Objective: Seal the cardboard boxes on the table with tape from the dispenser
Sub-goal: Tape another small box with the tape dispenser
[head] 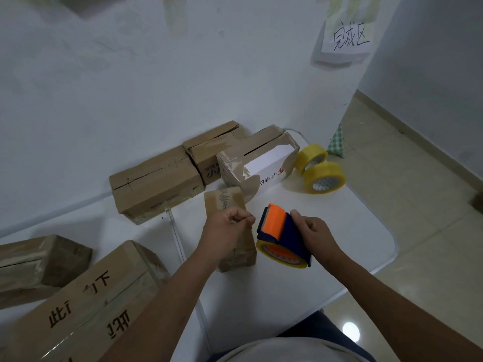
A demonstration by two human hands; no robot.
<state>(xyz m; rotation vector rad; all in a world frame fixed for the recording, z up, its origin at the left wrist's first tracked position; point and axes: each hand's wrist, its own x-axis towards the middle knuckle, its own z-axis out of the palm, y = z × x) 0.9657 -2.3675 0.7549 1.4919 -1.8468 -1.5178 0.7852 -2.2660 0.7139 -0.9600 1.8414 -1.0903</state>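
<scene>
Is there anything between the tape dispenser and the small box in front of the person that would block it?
Nothing visible blocks it. The tape dispenser, held by the right hand, sits right beside the small box. Only the left hand is over the box's top, fingers pinched together.

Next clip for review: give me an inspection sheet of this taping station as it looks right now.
Surface: white table, rounded corner at right.
Job's things: small box under the left hand; tape dispenser, orange and navy, loaded with yellowish tape; more cardboard boxes along the wall and at near left.
Clutter: two spare tape rolls at far right.
Grippers: left hand pinches the tape end; right hand grips the dispenser.
Cables: nothing seen.
Surroundings: white wall, handwritten paper sign, tiled floor.
</scene>
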